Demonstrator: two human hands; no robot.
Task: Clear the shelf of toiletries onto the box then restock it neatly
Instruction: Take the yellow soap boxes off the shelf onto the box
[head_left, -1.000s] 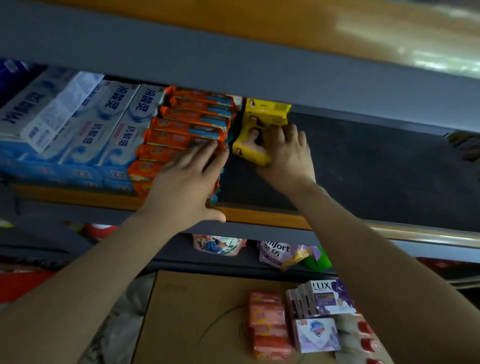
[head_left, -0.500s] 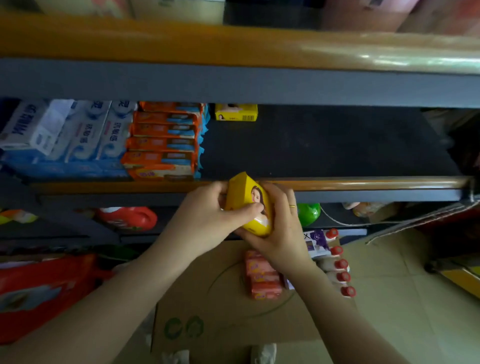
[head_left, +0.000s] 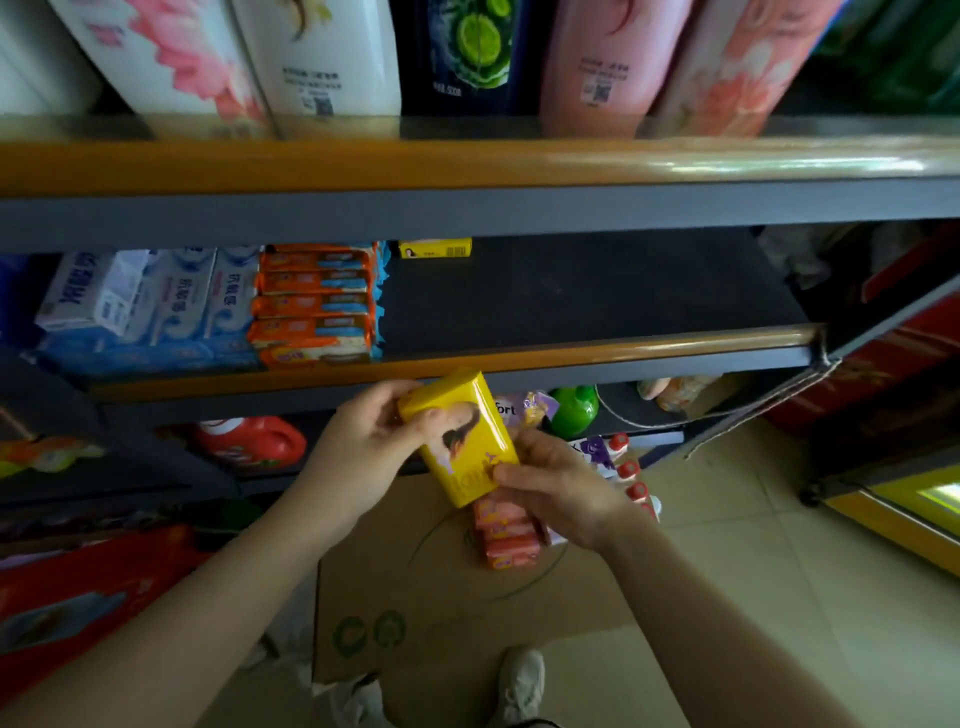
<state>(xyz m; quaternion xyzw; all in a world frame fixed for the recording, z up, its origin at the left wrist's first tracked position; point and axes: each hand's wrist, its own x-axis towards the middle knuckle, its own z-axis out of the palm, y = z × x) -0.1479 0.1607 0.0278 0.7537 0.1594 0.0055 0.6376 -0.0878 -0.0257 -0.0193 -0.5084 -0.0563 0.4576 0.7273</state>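
A yellow soap pack with a woman's picture is held in front of the shelf edge, above the cardboard box. My left hand grips its upper left end and my right hand pinches its lower right end. On the dark shelf another yellow pack lies at the back. Orange soap bars are stacked beside white and blue toothpaste boxes on the left. Pink-orange soap bars lie on the box, partly hidden by my right hand.
Large shampoo bottles stand on the shelf above. Below are a red detergent jug and a green bottle. Small red-capped bottles sit at the box's right. My shoes are by the box on the tiled floor.
Both hands pulled the yellow pack off the shelf and lowered it over the box. Since half a second ago it has turned so its printed face shows. The view has tilted up.
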